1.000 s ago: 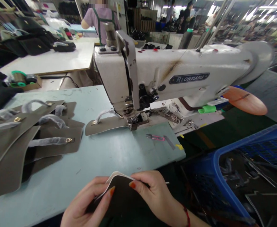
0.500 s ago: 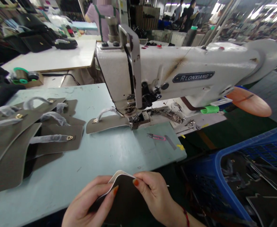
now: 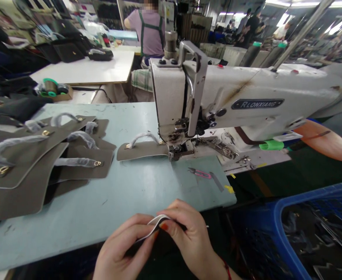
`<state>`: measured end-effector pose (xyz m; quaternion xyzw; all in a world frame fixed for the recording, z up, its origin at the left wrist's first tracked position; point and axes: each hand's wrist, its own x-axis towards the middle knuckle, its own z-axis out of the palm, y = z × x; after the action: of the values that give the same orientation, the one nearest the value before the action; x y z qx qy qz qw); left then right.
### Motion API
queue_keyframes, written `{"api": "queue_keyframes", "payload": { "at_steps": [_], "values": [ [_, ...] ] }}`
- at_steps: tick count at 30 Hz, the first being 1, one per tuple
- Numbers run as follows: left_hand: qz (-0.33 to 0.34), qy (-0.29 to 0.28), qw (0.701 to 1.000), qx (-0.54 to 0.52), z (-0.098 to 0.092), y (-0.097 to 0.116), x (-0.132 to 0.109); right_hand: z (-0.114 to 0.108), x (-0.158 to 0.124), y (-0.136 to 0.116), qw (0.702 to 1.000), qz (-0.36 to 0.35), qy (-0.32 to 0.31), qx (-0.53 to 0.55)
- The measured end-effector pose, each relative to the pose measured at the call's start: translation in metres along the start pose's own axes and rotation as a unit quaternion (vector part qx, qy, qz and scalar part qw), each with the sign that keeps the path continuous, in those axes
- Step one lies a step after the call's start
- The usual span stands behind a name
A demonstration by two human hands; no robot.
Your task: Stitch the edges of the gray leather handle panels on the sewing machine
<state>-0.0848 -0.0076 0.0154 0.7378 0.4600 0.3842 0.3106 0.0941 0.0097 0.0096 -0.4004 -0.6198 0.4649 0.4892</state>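
Note:
Near the front edge of the pale blue table (image 3: 124,202), my left hand (image 3: 127,245) and my right hand (image 3: 185,233) pinch the edge of a dark fabric panel (image 3: 157,225) with a light rim. Both hands are closed on it, and most of the panel is hidden behind the fingers. Ahead of them stands a white sewing machine (image 3: 171,89). A taupe bag panel (image 3: 142,151) with a plastic-wrapped handle lies with its right end by the presser foot (image 3: 174,152). Pink thread snips (image 3: 200,173) rest on the table right of the foot.
Several taupe panels (image 3: 54,151) with wrapped handles are piled on the left. A blue plastic basket (image 3: 278,229) holding more pieces stands at the lower right. Behind, a person (image 3: 150,33) in a purple top is by a white table (image 3: 86,74).
My view has swung left, so the scene sits farther right. My hands have come closer together, and the panel's edge between them is bent into a tighter wave, with less of it showing.

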Motion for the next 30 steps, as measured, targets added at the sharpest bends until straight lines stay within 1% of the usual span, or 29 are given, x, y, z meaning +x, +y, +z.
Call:
{"api": "queue_keyframes", "payload": {
  "at_steps": [7,12,18,22,24,27,30],
  "values": [
    [-0.007,-0.001,1.0,-0.018,0.001,0.001,0.003,-0.002,0.002,-0.004,0.999,0.036,0.009,0.019],
    [-0.008,0.004,1.0,-0.028,0.002,0.003,0.005,0.0,0.001,-0.003,0.999,0.028,0.032,0.013],
    [-0.011,0.003,0.999,-0.035,0.004,0.005,0.005,0.002,-0.003,-0.002,0.998,0.015,0.05,-0.024],
    [-0.035,0.031,0.998,-0.045,0.004,0.007,0.006,-0.001,-0.002,-0.003,0.998,0.017,0.048,-0.036],
    [-0.045,0.035,0.997,-0.045,0.004,0.007,0.007,-0.002,-0.002,-0.002,0.998,0.022,0.043,-0.036],
    [-0.045,0.042,0.997,-0.049,0.004,0.008,0.009,-0.004,-0.004,0.0,0.998,0.026,0.039,-0.035],
    [-0.039,0.061,0.996,-0.049,0.006,0.009,0.011,-0.005,-0.006,0.003,0.999,0.028,0.033,-0.032]
  ]
}}
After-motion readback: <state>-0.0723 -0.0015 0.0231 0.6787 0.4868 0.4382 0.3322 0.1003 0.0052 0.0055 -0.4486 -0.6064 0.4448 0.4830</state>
